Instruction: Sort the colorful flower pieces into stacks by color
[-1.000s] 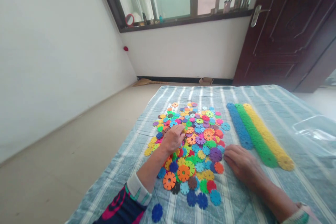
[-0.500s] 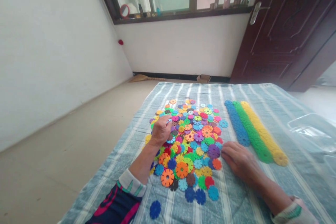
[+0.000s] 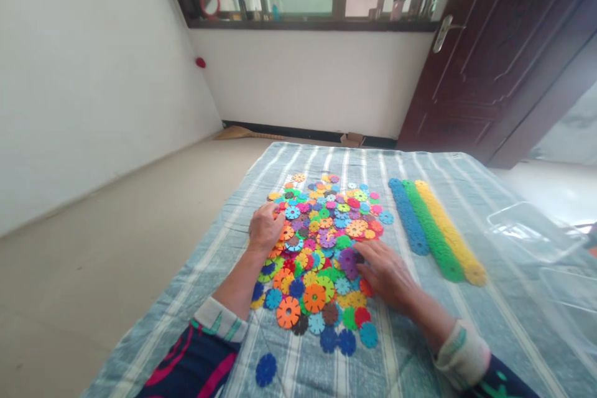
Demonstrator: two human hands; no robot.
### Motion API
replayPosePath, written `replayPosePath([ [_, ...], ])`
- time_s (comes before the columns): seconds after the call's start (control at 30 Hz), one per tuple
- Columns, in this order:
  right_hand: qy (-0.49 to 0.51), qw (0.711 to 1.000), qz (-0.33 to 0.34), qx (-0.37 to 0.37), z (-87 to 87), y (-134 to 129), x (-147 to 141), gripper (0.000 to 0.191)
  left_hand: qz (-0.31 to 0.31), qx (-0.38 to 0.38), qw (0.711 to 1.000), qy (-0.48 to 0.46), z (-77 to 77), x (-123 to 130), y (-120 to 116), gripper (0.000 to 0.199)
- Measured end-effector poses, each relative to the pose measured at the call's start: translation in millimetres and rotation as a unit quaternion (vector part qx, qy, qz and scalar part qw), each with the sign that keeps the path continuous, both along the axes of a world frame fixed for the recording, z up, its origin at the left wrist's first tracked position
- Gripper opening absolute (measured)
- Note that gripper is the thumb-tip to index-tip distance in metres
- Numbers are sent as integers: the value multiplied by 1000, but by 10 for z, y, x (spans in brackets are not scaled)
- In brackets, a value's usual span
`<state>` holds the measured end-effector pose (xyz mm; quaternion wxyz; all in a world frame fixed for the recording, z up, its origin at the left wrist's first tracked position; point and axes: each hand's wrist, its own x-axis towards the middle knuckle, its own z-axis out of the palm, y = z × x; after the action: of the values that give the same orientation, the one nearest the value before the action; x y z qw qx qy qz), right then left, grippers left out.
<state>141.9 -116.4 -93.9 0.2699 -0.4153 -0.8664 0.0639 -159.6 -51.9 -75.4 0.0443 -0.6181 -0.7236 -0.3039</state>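
Many flat, notched plastic discs in mixed colours lie in a loose pile on a striped cloth (image 3: 209, 273). At the pile's left edge is my left hand (image 3: 267, 226), fingers bent down over the discs; whatever its fingertips hold is hidden. My right hand (image 3: 385, 273) rests at the right side of the pile, thumb and fingers apart, touching around a purple disc (image 3: 348, 263). A large orange disc (image 3: 314, 298) lies near the front of the pile. One dark blue disc (image 3: 266, 370) sits apart, nearest me.
Right of the pile lie overlapping rows of blue (image 3: 410, 217), green (image 3: 431, 230) and yellow discs (image 3: 450, 232). Clear plastic containers (image 3: 536, 233) stand at the far right. Beyond the cloth are a wall, a window ledge and a dark red door (image 3: 471, 62).
My right hand has moved left onto the pile's edge and its fingers have spread. My left hand has shifted to the pile's left edge; the light blue piece at its fingertips no longer shows there.
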Motion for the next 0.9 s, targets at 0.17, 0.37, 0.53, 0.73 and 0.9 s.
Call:
replayPosePath([
  [0.17, 30, 997, -27, -63, 155, 336, -361, 39, -35, 4, 999, 15, -8, -5, 26, 21],
  [0.37, 26, 995, -11, -98, 348, 436, -878, 27, -53, 3, 999, -3, 6, -7, 46, 20],
  [0.53, -17, 996, 90, -2, 349, 92, -1171, 15, -61, 3, 998, -6, -1, -11, 57, 24],
  [0.73, -38, 983, 180, 24, 424, -236, -1196, 12, -69, 10, 997, -10, -7, -4, 41, 25],
  [0.9, -12, 989, 141, 39, 437, 24, -977, 16, -81, 9, 997, -13, -11, -2, 34, 24],
])
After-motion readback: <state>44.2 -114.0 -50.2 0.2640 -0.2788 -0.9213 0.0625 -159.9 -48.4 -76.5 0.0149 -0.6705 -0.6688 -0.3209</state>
